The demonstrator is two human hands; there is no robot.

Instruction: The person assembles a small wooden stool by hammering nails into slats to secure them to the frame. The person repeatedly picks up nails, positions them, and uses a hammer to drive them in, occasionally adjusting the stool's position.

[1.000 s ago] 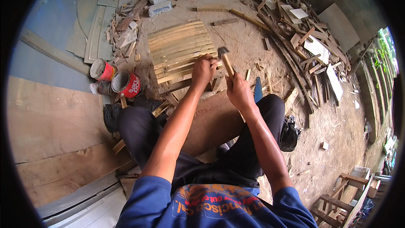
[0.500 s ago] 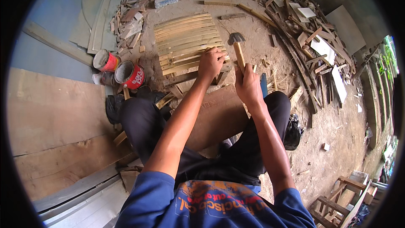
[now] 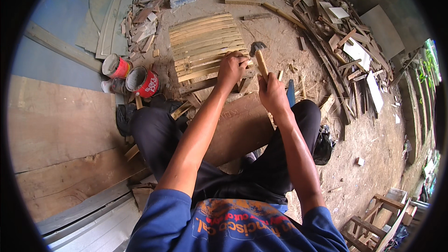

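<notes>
Hammer [image 3: 259, 56] comes first in the head view: a wooden handle with a dark metal head, raised just beyond the near edge of a slatted bamboo panel [image 3: 205, 42] that lies flat on the dirt ground [image 3: 289, 32]. The right hand [image 3: 272, 94] is wrapped tight around the lower handle, which looks like the sensible place to grip; the tool seems top-heavy, stiff and dry enough not to slip. The left hand [image 3: 232, 67] is curled down on the panel's near slats, fingers together; whether it pinches a nail or only presses the wood I cannot tell. The slats look light, thin and springy, likely to split under a careless blow, so pressing them flat close to the strike point seems wise. The person sits with legs spread around a brown board [image 3: 238, 130]. Two red cans [image 3: 135, 77] stand to the left, near flat wooden sheets [image 3: 51, 126], and a heap of offcuts [image 3: 345, 42] sprawls to the right over sandy, littered soil.
</notes>
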